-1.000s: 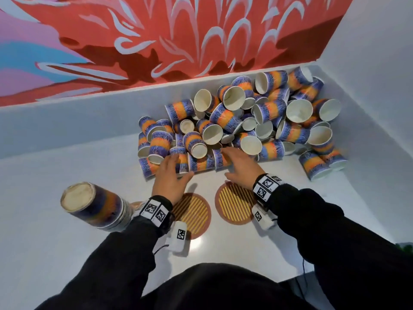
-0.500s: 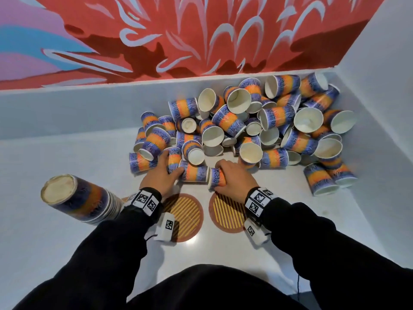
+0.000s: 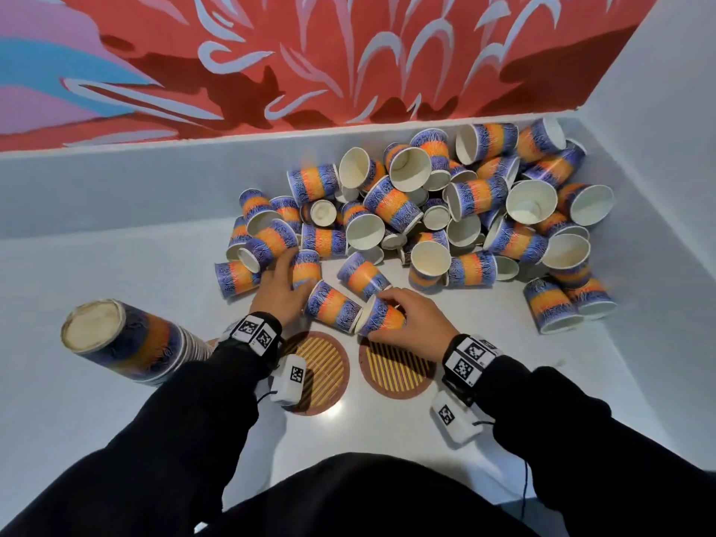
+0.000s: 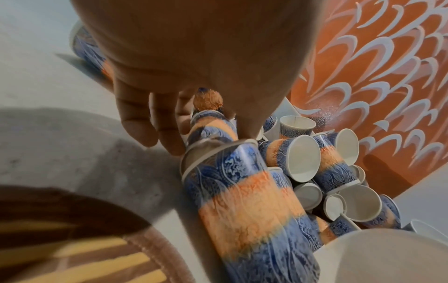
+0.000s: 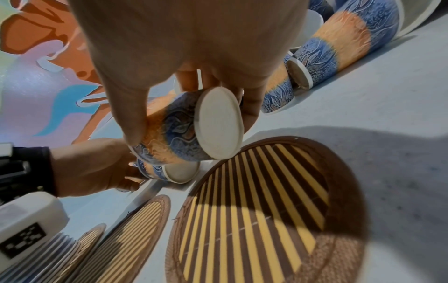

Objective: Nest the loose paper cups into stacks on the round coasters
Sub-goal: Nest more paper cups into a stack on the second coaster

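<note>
Paper cups (image 3: 457,211) lie heaped on the tabletop (image 3: 97,288) — right hand (image 3: 410,323) grips one cup (image 3: 381,317) sideways. Left hand (image 3: 281,288) clutches another cup (image 3: 306,267) — both above the coasters (image 3: 397,372).

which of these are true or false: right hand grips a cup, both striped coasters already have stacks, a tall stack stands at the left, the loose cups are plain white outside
1. The right hand grips a cup. True.
2. Both striped coasters already hold stacks. False: the two near the hands are bare.
3. A tall stack stands at the left. True.
4. The loose cups are plain white outside. False: they are blue and orange outside, white inside.
5. The left hand lies idle on a coaster. False: it reaches into the pile.
</note>
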### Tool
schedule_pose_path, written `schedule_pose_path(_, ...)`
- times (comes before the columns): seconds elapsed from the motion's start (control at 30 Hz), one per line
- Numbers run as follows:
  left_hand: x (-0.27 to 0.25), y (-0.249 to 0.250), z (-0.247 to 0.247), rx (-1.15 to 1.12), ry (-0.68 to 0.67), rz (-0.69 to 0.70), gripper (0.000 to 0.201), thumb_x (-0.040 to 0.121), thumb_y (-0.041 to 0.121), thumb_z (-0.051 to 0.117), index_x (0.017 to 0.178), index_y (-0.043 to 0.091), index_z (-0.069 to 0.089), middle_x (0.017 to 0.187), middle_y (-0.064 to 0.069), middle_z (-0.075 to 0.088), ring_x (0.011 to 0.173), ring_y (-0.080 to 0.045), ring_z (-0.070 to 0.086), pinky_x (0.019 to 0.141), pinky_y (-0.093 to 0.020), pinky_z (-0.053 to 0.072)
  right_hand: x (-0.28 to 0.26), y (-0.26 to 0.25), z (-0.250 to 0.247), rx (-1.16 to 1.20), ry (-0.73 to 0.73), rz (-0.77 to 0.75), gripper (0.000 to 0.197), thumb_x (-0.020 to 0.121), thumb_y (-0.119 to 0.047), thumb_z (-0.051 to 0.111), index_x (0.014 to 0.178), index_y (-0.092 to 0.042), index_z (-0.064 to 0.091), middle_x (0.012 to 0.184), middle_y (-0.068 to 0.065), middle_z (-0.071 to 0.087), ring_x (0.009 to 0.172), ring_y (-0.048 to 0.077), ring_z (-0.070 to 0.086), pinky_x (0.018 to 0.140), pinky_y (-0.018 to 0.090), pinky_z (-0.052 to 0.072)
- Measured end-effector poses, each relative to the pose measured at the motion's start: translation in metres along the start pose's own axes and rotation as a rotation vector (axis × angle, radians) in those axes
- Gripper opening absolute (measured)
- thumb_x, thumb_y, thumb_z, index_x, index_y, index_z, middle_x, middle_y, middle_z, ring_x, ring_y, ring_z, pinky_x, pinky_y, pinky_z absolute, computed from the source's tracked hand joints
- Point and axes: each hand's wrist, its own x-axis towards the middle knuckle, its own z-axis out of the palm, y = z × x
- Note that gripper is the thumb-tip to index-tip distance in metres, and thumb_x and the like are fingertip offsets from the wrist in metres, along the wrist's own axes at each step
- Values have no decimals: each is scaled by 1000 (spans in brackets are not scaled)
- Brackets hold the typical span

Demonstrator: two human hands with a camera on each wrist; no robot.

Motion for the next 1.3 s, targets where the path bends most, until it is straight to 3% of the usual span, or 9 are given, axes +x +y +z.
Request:
schedule_pose_path(0.3,1,3,-4,-65,27,-103,44,82,41,86,99,20,52,100,-7,64,88,-25,61,74,-35,42,-8,2,7,-77,-20,66,72,76,-48,89,138,-29,57,124,-3,62,112,16,61,101,38,52)
schedule_pose_path(0.5,-23,20,-14,-262,193,-3,26,88,28,80,84,22,54,85,0,63,83,-23,59,75,-37,45,-14,1,9,-81,5,81,70,77,-46,88,137,-30,56,122,-5,60,111,16,61,100,39,53)
schedule_pose_path(0.67,-58,59,-33,-348,382,298,20,90,32,75,105,28,62,113,1,64,107,-19,61,83,-31,53,-20,-11,-5,79,136,44,69,80,-35,89,140,-26,56,129,-6,62,114,10,58,100,31,48)
schedule_pose_path(0.8,-82,91,-38,-412,250,436,23,91,36,74,110,30,63,117,1,62,112,-19,61,89,-40,55,-25,-25,-8,223,173,-56,67,79,-33,92,138,-29,59,127,-14,67,115,-2,62,95,15,49)
schedule_pose_path(0.9,-90,99,-36,-322,125,485,29,91,31,79,114,26,61,116,5,63,111,-14,60,91,-35,52,-25,-36,-6,277,170,-78,66,80,-32,92,137,-29,59,126,-15,68,116,-4,63,92,9,50)
schedule_pose_path(1.0,-94,97,-35,-393,79,420,31,95,35,76,119,28,58,121,9,67,117,-6,63,99,-25,51,-23,-39,-6,323,165,-52,66,80,-33,91,138,-31,58,127,-16,67,117,-2,63,96,20,55)
schedule_pose_path(1.1,-81,81,-30,-371,213,297,26,99,35,67,123,28,61,122,8,68,115,-8,64,101,-34,54,-24,-32,-6,314,164,-4,68,80,-33,91,139,-28,58,130,-12,67,118,4,63,97,21,51)
schedule_pose_path(1.23,-59,57,-4,0,-40,71,55,95,45,72,144,24,57,143,-3,58,128,-23,57,109,-47,48,-29,-19,-6,300,149,71,67,79,-36,92,136,-31,58,128,-10,67,117,8,63,88,12,46)
schedule_pose_path(1.3,-56,53,11,81,-122,32,56,92,48,73,142,25,60,144,-5,58,127,-25,58,110,-49,48,-31,-14,-8,294,142,98,67,78,-34,93,135,-31,58,127,-10,66,117,9,64,86,11,45)
